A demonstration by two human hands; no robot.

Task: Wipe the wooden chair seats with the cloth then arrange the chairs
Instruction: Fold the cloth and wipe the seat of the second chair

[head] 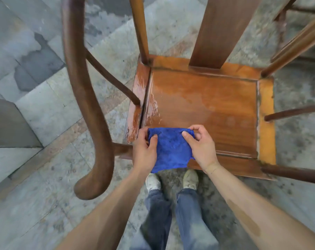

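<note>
Hands pinch a blue cloth (169, 150) over the wet seat (203, 109): left hand (145, 150) at nine o'clock, right hand (201, 147) at three. Cloth hides the seat's front edge; the chair back (223, 31) is cut off at twelve.

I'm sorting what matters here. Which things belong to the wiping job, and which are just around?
Job: blue cloth, held by left hand and right hand; wooden chair seat.
Around: second chair at the upper right; stone floor.

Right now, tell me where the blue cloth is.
In the head view the blue cloth hangs at centre, pinched between the left hand and right hand over the wooden seat's front edge.
</note>
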